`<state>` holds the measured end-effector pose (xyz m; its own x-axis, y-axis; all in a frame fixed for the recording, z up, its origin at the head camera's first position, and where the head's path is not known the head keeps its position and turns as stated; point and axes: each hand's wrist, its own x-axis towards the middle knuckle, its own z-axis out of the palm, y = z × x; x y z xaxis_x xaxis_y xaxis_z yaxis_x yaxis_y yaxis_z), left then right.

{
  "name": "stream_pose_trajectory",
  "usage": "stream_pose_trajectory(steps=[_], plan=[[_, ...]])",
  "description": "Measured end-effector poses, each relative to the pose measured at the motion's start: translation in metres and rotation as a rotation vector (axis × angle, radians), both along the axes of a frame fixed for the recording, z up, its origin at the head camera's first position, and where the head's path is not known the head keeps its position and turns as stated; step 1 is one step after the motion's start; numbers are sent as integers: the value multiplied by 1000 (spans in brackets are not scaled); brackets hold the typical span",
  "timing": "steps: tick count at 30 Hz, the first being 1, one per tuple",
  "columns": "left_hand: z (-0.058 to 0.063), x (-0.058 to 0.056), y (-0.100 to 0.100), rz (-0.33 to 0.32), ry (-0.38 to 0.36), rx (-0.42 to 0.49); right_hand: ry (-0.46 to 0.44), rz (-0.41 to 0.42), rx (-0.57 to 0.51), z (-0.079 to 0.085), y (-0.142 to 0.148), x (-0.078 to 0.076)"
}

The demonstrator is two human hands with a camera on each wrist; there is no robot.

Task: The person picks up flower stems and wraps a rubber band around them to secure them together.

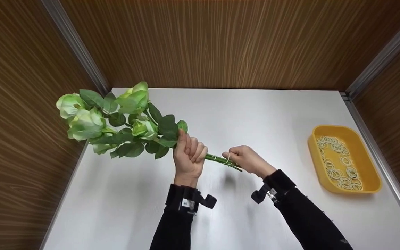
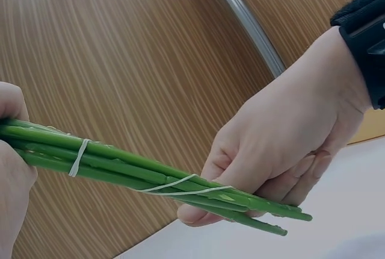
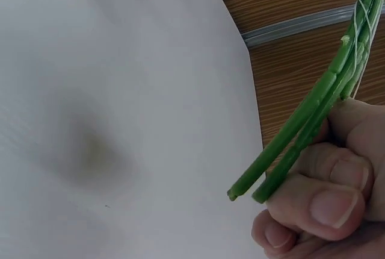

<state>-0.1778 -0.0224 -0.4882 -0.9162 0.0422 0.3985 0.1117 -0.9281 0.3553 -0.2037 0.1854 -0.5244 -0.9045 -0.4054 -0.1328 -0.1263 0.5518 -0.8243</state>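
In the head view my left hand (image 1: 189, 159) grips a bunch of artificial green-white roses (image 1: 87, 125) round its stems, thumb toward the blooms. The bunch leans with its flowers to the upper left, and the bare green stems (image 2: 120, 165) stick out to the right of the fist. One pale rubber band (image 2: 79, 157) sits round the stems near that fist. Closer to the cut ends, a second rubber band (image 2: 186, 194) runs slantwise over them. My right hand (image 1: 250, 161) pinches this second band beside the stem ends; its exact hold is partly hidden behind the stems.
A yellow tray (image 1: 368, 170) with several loose pale rubber bands stands on the right of the white table (image 1: 255, 118). Wood-grain panels (image 1: 203, 45) with metal corner strips enclose the table at the back and sides.
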Motion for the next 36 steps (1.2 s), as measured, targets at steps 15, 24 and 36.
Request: stream_pose_trajectory(steps=[15, 24, 36], plan=[[-9, 0, 4, -37, -48, -51, 59, 102, 97, 10, -10, -7], [-7, -1, 7, -37, -123, -152, 175, 112, 106, 19, -24, -6], [-15, -3, 5, -7, -198, -174, 251, 111, 62, 31, -40, 1]])
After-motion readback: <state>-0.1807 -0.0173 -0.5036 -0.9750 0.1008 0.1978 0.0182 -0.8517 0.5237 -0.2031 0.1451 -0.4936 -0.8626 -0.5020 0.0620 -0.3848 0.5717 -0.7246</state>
